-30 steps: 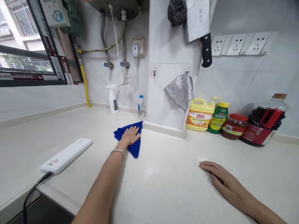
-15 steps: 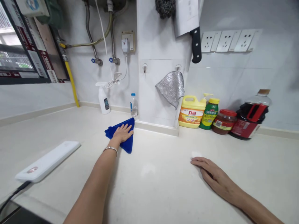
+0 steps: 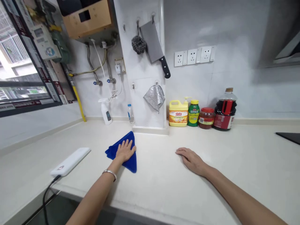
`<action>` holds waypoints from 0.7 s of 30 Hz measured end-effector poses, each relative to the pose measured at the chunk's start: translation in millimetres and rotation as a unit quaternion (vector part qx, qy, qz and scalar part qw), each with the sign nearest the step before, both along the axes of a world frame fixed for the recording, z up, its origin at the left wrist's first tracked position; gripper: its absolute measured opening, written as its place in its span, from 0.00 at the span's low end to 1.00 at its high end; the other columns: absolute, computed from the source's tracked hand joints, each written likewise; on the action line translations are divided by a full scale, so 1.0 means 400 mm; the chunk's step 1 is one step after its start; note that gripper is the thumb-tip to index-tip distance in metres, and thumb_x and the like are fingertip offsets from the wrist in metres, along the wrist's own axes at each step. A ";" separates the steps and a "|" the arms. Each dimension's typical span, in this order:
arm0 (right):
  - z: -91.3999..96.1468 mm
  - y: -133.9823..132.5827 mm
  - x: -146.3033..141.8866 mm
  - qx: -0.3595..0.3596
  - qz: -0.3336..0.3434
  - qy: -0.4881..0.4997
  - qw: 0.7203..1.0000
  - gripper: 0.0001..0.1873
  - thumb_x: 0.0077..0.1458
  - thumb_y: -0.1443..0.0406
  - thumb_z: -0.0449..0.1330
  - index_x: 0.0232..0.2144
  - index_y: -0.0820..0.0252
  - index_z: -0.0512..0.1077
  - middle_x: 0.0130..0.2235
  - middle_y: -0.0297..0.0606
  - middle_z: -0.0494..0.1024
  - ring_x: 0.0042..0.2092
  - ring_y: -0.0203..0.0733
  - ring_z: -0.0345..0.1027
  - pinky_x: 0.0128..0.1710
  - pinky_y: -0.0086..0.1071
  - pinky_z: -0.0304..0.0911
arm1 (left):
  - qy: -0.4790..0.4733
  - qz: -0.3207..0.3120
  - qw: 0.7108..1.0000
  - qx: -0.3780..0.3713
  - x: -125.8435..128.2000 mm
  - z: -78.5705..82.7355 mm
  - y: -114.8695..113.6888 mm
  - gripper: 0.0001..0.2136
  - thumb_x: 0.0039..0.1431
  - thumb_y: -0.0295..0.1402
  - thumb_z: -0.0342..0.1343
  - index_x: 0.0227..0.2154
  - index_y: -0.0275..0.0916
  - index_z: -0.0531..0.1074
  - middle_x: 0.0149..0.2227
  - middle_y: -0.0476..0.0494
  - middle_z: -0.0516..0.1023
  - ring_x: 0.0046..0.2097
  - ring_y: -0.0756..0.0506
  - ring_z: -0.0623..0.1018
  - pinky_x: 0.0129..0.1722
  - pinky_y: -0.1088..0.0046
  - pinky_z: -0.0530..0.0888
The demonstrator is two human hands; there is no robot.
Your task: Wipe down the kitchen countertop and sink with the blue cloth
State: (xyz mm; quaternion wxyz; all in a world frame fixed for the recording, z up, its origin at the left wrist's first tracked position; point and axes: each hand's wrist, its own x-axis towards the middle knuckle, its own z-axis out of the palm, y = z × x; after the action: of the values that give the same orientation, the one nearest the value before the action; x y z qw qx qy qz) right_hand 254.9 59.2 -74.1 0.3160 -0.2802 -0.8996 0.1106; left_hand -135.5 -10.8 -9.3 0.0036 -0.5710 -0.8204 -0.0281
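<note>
A blue cloth (image 3: 130, 162) lies folded on the pale countertop (image 3: 159, 184), just in front of the tiled wall pillar. My left hand (image 3: 125, 151) rests flat on top of it, fingers spread and pointing toward the wall; a thin bracelet circles that wrist. My right hand (image 3: 190, 158) lies palm down on the bare counter to the right, fingers stretched out, holding nothing.
A white power strip (image 3: 70, 161) with a black cord lies near the counter's left front edge. Along the wall stand a spray bottle (image 3: 105, 111), a small water bottle (image 3: 130, 113), a yellow detergent jug (image 3: 178, 113), a green bottle (image 3: 193, 112), a red-lidded jar (image 3: 205, 118) and a dark bottle (image 3: 225, 109). A cleaver (image 3: 155, 48) hangs above.
My left hand has drawn the blue cloth back from the wall toward the counter's front. My right hand stays flat on the counter. The camera has pulled back and tilted up.
</note>
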 end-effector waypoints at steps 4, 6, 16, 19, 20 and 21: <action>0.002 0.008 -0.008 0.010 0.009 0.006 1.000 0.21 0.59 0.70 0.49 0.52 0.56 0.71 0.55 0.43 0.74 0.56 0.46 0.68 0.59 0.48 0.64 | 0.013 -0.063 0.998 -0.011 0.084 -0.006 -0.037 0.33 0.67 0.50 0.33 0.70 0.36 0.48 0.72 0.37 0.44 0.73 0.35 0.45 0.70 0.47 0.49; 0.008 0.008 -0.011 0.007 0.008 0.003 1.000 0.21 0.58 0.70 0.50 0.52 0.56 0.72 0.55 0.43 0.75 0.56 0.46 0.68 0.59 0.48 0.64 | 0.016 -0.104 0.994 -0.020 0.134 -0.008 -0.052 0.33 0.68 0.50 0.33 0.70 0.37 0.48 0.72 0.38 0.43 0.73 0.36 0.44 0.70 0.49 0.48; 0.063 -0.002 0.007 0.038 -0.107 0.105 0.988 0.18 0.61 0.69 0.49 0.50 0.60 0.72 0.52 0.46 0.77 0.55 0.46 0.70 0.58 0.44 0.65 | 0.005 -0.304 0.952 -0.038 0.391 0.000 -0.115 0.32 0.69 0.51 0.36 0.70 0.43 0.46 0.73 0.44 0.41 0.73 0.42 0.41 0.72 0.54 0.43; 0.082 -0.003 0.012 0.049 -0.130 0.132 0.981 0.17 0.62 0.69 0.47 0.48 0.60 0.73 0.49 0.44 0.78 0.52 0.44 0.71 0.57 0.41 0.65 | -0.008 -0.355 0.934 -0.038 0.461 0.000 -0.124 0.32 0.68 0.52 0.38 0.70 0.44 0.46 0.73 0.45 0.42 0.73 0.43 0.41 0.72 0.55 0.43; 0.087 -0.003 0.015 0.043 -0.132 0.119 0.983 0.17 0.62 0.69 0.47 0.48 0.60 0.73 0.49 0.44 0.79 0.51 0.44 0.71 0.56 0.41 0.65 | -0.016 -0.369 0.928 -0.036 0.485 -0.001 -0.127 0.32 0.68 0.51 0.38 0.70 0.43 0.47 0.73 0.44 0.42 0.73 0.42 0.41 0.72 0.54 0.43; 0.090 -0.003 0.018 0.031 -0.132 0.095 0.986 0.17 0.62 0.69 0.47 0.48 0.60 0.73 0.48 0.44 0.79 0.50 0.45 0.72 0.55 0.40 0.65 | -0.026 -0.383 0.923 -0.034 0.510 -0.002 -0.131 0.32 0.68 0.51 0.39 0.70 0.43 0.47 0.73 0.42 0.42 0.73 0.42 0.41 0.72 0.52 0.43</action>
State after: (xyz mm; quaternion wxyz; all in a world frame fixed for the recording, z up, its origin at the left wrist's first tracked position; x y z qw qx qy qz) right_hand 262.2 58.0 -38.1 0.4209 -0.3746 -0.8235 0.0659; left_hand 68.5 -63.1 -10.1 -0.0481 -0.8406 -0.5394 -0.0138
